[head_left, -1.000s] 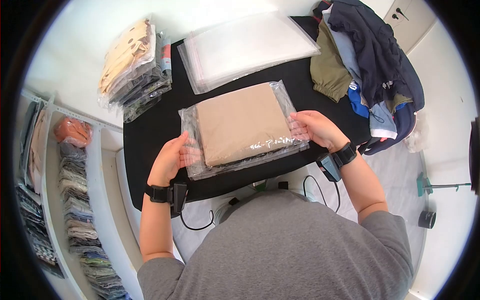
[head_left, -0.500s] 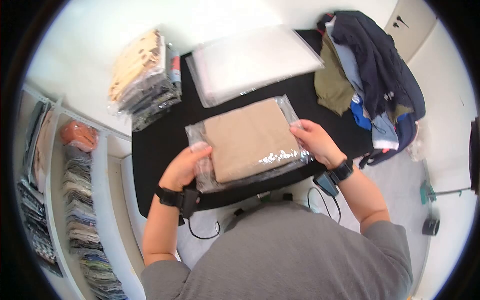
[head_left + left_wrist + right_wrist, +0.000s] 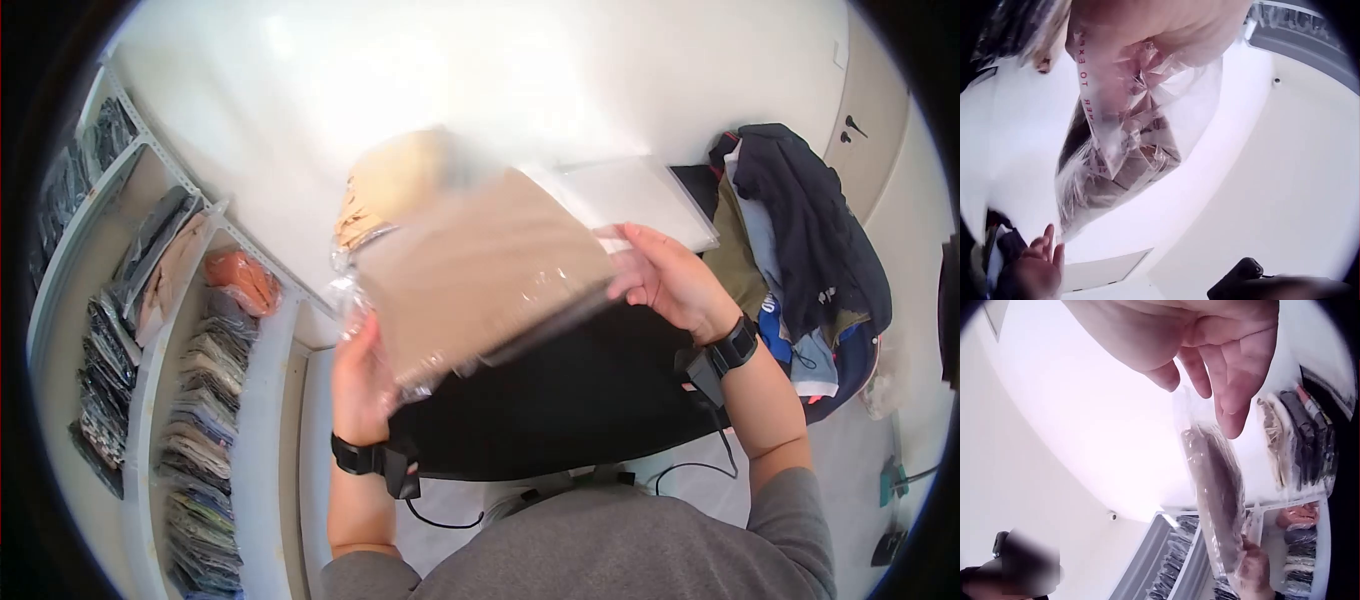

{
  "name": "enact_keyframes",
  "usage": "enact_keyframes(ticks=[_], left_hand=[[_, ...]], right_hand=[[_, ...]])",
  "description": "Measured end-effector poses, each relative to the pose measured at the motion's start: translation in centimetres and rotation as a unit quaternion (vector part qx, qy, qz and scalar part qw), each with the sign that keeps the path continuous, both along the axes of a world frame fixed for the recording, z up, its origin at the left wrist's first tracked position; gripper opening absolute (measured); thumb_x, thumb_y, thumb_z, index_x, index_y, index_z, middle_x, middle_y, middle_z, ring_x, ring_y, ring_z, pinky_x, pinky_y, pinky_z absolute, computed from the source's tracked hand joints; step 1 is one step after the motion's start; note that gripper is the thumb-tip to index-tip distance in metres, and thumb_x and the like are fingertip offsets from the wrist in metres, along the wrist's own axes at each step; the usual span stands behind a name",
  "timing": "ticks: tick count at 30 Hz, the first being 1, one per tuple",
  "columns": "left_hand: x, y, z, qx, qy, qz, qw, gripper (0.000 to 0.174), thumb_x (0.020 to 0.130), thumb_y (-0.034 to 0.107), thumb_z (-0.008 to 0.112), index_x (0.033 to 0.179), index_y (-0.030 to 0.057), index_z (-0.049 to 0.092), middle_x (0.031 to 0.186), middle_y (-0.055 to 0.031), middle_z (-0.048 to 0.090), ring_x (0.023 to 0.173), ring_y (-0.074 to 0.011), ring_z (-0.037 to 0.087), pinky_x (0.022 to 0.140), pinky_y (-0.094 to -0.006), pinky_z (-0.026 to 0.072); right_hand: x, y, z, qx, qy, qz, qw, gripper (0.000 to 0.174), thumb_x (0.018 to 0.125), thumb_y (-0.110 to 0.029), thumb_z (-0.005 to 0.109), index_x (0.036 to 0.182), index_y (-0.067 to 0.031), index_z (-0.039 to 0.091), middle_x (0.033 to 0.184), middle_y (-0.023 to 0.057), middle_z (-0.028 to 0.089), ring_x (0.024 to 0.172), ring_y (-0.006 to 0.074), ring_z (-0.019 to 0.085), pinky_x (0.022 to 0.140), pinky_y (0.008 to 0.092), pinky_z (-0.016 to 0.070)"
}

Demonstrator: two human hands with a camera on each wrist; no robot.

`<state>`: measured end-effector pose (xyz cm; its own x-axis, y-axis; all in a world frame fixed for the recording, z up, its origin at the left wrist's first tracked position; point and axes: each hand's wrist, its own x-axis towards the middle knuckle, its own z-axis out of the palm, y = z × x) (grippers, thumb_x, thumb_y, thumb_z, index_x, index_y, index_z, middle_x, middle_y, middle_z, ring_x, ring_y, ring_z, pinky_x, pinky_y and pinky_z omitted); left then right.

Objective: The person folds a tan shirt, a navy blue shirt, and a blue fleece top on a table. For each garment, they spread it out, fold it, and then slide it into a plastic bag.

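A folded beige garment in a clear plastic bag [image 3: 490,275] is held up above the black table, tilted with its left end nearer the body. My left hand [image 3: 362,385] grips the bag's left end. In the left wrist view, the crinkled plastic with red print [image 3: 1088,94] bunches under that hand. My right hand [image 3: 675,280] pinches the loose plastic at the right edge, thumb on top. Seen edge-on in the right wrist view, the bagged garment [image 3: 1213,481] hangs between both hands.
Behind the bag, partly covered by it, stands a stack of bagged clothes [image 3: 370,195]. Flat clear bags [image 3: 650,200] lie at the table's back. Loose clothes [image 3: 815,230] are heaped at the right. Shelves of bagged garments [image 3: 205,430] line the left; the black table [image 3: 560,400] is below.
Both hands have raised the bagged garment from the table and tilted it. The left hand has taken a firmer hold of its end. The head view has swung up and left.
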<state>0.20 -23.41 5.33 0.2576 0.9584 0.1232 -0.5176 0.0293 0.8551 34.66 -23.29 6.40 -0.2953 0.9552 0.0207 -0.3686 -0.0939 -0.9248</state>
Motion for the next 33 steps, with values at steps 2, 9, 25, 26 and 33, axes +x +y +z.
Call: enact_keyframes(ticks=[2, 9, 25, 26, 33], left_hand=[[-0.6, 1.6, 2.1, 0.046, -0.065, 0.059, 0.995, 0.044, 0.094, 0.022, 0.048, 0.131, 0.0004, 0.039, 0.126, -0.0170, 0.051, 0.112, -0.0278, 0.054, 0.088, -0.0406, 0.0489], [-3.6, 17.9, 2.1, 0.129, -0.182, 0.186, 0.957, 0.020, 0.094, 0.011, 0.049, 0.112, 0.0033, 0.050, 0.108, -0.0091, 0.057, 0.098, -0.0193, 0.056, 0.083, -0.0348, 0.0492], [0.7, 24.5, 0.1, -0.026, -0.181, 0.181, 0.966, 0.036, 0.094, 0.020, 0.049, 0.120, -0.0031, 0.043, 0.117, -0.0145, 0.047, 0.104, -0.0251, 0.050, 0.088, -0.0331, 0.0454], [0.6, 22.9, 0.5, -0.003, -0.212, 0.106, 0.972, 0.043, 0.092, 0.019, 0.053, 0.125, -0.0049, 0.040, 0.125, -0.0156, 0.044, 0.112, -0.0266, 0.046, 0.096, -0.0342, 0.0406], [3.3, 13.6, -4.3, -0.044, -0.151, 0.197, 0.968, 0.043, 0.089, 0.015, 0.055, 0.123, -0.0070, 0.040, 0.117, -0.0209, 0.051, 0.112, -0.0276, 0.050, 0.096, -0.0336, 0.0413]], right_hand=[[-0.7, -0.2, 1.0, 0.015, 0.003, -0.017, 1.000, 0.039, 0.098, -0.032, 0.040, 0.125, -0.0035, 0.048, 0.099, 0.0136, 0.066, 0.072, 0.0159, 0.066, 0.059, 0.0220, 0.0519], [1.3, -3.8, -5.5, -0.063, 0.040, -0.028, 0.997, 0.036, 0.098, -0.030, 0.043, 0.120, -0.0025, 0.051, 0.095, 0.0135, 0.067, 0.072, 0.0166, 0.066, 0.057, 0.0216, 0.0525], [4.6, -9.2, -15.8, -0.088, 0.246, -0.127, 0.957, 0.022, 0.095, -0.013, 0.046, 0.111, 0.0013, 0.052, 0.094, 0.0146, 0.064, 0.081, 0.0179, 0.064, 0.074, 0.0271, 0.0525], [4.5, -9.2, -15.7, -0.092, 0.238, -0.135, 0.957, 0.022, 0.095, -0.014, 0.045, 0.110, 0.0015, 0.052, 0.092, 0.0138, 0.064, 0.079, 0.0176, 0.064, 0.073, 0.0266, 0.0526], [4.7, -9.0, -15.9, -0.101, 0.219, -0.125, 0.962, 0.022, 0.095, -0.012, 0.046, 0.110, 0.0015, 0.053, 0.094, 0.0139, 0.065, 0.083, 0.0183, 0.064, 0.077, 0.0276, 0.0527]])
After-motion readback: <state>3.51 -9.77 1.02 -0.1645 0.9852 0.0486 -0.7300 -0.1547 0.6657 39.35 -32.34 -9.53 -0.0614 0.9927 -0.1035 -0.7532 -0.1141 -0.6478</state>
